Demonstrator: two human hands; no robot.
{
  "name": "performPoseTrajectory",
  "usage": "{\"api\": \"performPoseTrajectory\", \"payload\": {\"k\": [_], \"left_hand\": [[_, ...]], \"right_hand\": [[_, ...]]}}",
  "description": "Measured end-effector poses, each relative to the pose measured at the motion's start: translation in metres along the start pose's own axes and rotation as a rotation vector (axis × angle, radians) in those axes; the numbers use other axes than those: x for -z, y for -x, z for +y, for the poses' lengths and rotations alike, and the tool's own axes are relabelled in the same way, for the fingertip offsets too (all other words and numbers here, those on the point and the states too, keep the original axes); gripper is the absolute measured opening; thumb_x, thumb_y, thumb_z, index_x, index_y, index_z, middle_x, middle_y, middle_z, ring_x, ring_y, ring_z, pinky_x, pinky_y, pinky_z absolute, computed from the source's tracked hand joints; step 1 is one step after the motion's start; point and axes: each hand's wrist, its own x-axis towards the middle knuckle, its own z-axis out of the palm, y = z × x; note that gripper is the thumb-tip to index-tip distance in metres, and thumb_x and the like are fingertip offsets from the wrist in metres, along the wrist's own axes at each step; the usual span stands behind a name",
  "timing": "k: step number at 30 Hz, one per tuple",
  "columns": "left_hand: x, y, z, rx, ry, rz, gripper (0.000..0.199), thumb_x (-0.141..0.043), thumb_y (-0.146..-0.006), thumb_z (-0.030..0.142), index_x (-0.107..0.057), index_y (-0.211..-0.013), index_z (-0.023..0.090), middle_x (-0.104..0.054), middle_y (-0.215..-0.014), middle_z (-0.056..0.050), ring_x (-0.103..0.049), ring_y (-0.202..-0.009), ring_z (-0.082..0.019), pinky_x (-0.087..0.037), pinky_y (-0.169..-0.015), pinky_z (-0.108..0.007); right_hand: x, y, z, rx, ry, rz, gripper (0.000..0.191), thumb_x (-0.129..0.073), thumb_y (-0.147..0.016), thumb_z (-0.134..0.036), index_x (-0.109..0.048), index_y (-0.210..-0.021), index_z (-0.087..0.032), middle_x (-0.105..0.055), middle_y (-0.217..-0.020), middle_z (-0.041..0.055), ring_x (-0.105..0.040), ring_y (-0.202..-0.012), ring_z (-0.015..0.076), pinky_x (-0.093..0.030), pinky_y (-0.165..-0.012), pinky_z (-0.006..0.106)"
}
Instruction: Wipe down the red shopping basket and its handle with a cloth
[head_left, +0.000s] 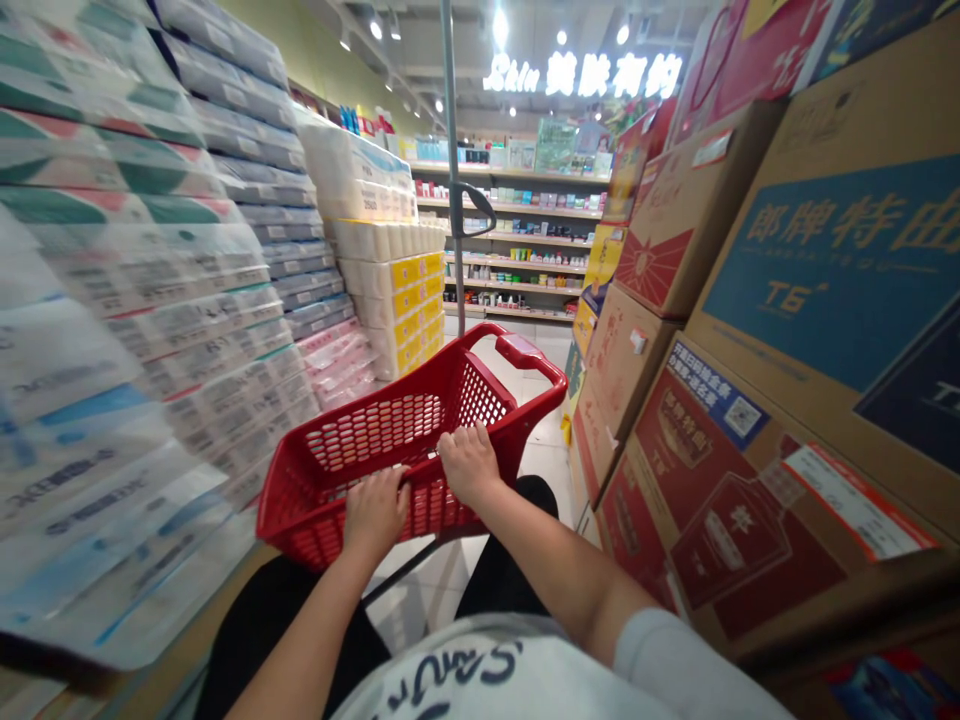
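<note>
L hand & R hand both clamped on near rim of red plastic shopping basket.

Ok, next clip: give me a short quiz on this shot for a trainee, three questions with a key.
1. True or false: the left hand and the right hand both grip the rim of the red shopping basket.
2. Multiple choice: what is stacked along the person's right? A) bicycles B) printed cardboard cartons C) plastic crates
3. Short answer: on which side of the person are the wrapped toilet rolls stacked?

Key: 1 true; 2 B; 3 left.
</note>
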Motion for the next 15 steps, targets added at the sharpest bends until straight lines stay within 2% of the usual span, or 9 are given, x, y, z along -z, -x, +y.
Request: {"api": "performPoseTrajectory", "payload": {"k": [2, 4, 7, 10, 12, 13, 15], "left_hand": [[-0.001, 0.0, 0.0, 0.008, -0.005, 0.004, 0.032, -0.036, -0.091, 0.03, -0.056, -0.114, 0.02, -0.066, -0.103, -0.008, -0.057, -0.094, -0.023, -0.036, -0.083, -0.037], [-0.001, 0.001, 0.0, 0.011, -0.013, 0.008, 0.031, -0.036, -0.091, 0.029, -0.056, -0.114, 0.02, -0.066, -0.103, -0.008, -0.057, -0.095, -0.023, -0.035, -0.083, -0.037], [0.0, 0.001, 0.0, 0.005, -0.013, -0.001, 0.031, -0.037, -0.091, 0.029, -0.055, -0.115, 0.02, -0.065, -0.105, -0.008, -0.057, -0.097, -0.023, -0.035, -0.083, -0.037], [0.001, 0.002, 0.0, -0.005, -0.003, -0.01, 0.032, -0.038, -0.091, 0.029, -0.054, -0.117, 0.02, -0.065, -0.108, -0.008, -0.056, -0.099, -0.023, -0.035, -0.084, -0.037], [0.0, 0.003, -0.001, -0.002, 0.004, -0.002, 0.032, -0.039, -0.091, 0.028, -0.054, -0.117, 0.019, -0.065, -0.109, -0.008, -0.056, -0.099, -0.023, -0.035, -0.085, -0.037], [0.0, 0.004, -0.001, 0.005, 0.009, 0.004, 0.031, -0.039, -0.091, 0.027, -0.054, -0.117, 0.02, -0.064, -0.11, -0.008, -0.056, -0.099, -0.023, -0.035, -0.085, -0.038], [-0.001, 0.005, 0.0, 0.024, 0.022, 0.01, 0.031, -0.04, -0.09, 0.027, -0.054, -0.117, 0.021, -0.064, -0.11, -0.008, -0.056, -0.1, -0.023, -0.035, -0.086, -0.038]], "right_hand": [[-0.001, 0.004, 0.0, 0.023, 0.002, 0.046, 0.024, -0.04, -0.095, -0.029, -0.054, -0.112, -0.018, -0.058, -0.106, 0.0104, -0.048, -0.101, 0.0217, -0.022, -0.105, 0.045], [0.0, 0.001, 0.0, 0.022, 0.0, 0.019, 0.03, -0.035, -0.097, -0.036, -0.058, -0.103, -0.018, -0.059, -0.099, 0.01, -0.05, -0.096, 0.0219, -0.026, -0.101, 0.044], [0.002, -0.009, -0.001, -0.023, -0.004, -0.061, 0.043, -0.027, -0.099, -0.037, -0.061, -0.084, -0.017, -0.06, -0.083, 0.009, -0.053, -0.085, 0.021, -0.032, -0.093, 0.043], [0.0, -0.003, -0.003, -0.008, -0.005, -0.007, 0.034, -0.032, -0.097, -0.033, -0.061, -0.09, -0.017, -0.061, -0.088, 0.0092, -0.052, -0.088, 0.0217, -0.03, -0.096, 0.043], [-0.003, 0.006, -0.003, 0.045, -0.001, 0.071, 0.024, -0.04, -0.094, -0.026, -0.058, -0.107, -0.018, -0.06, -0.102, 0.0097, -0.05, -0.097, 0.0226, -0.026, -0.1, 0.042], [-0.004, 0.009, -0.003, 0.07, -0.002, 0.091, 0.024, -0.042, -0.092, -0.024, -0.056, -0.111, -0.019, -0.059, -0.108, 0.0099, -0.048, -0.101, 0.023, -0.024, -0.102, 0.042], [-0.006, 0.008, -0.001, 0.072, -0.015, 0.059, 0.019, -0.042, -0.091, -0.021, -0.058, -0.103, -0.02, -0.06, -0.099, 0.0075, -0.05, -0.095, 0.0216, -0.026, -0.099, 0.04]]}}
